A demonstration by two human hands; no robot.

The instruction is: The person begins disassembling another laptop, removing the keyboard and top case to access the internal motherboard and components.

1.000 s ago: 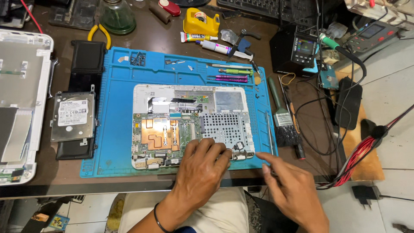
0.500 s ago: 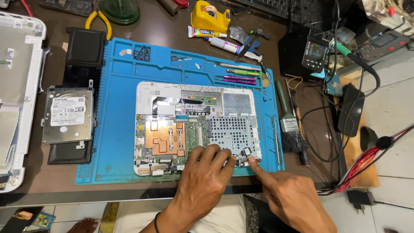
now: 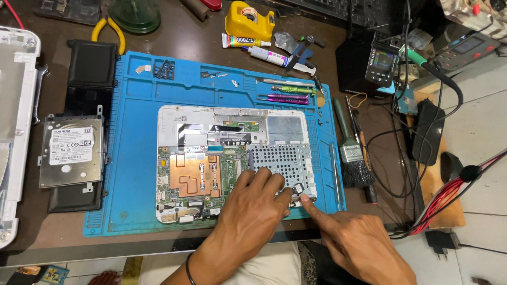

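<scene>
An opened white laptop base [image 3: 232, 119] lies on a blue work mat [image 3: 132, 158], its green circuit board with a copper plate [image 3: 198, 177] and a perforated metal shield [image 3: 280, 161] exposed. My left hand [image 3: 253, 208] rests on the near edge of the shield, thumb and fingers pinching a small dark part [image 3: 297, 189] at the board's near right corner. My right hand [image 3: 359, 240] points its index finger at that same part, touching the laptop's edge; it holds nothing.
A hard drive [image 3: 71, 152] lies on black covers at left, next to a white laptop lid [image 3: 16, 105]. Screwdrivers [image 3: 288, 97], glue tubes [image 3: 264, 53], a yellow tape dispenser [image 3: 249, 21], a brush [image 3: 351, 153], a soldering station [image 3: 383, 63] and cables [image 3: 401, 174] crowd the back and right.
My right hand has moved left from the mat's edge, its index finger now at the laptop's near right corner. My left hand's fingers have closed on the small part there.
</scene>
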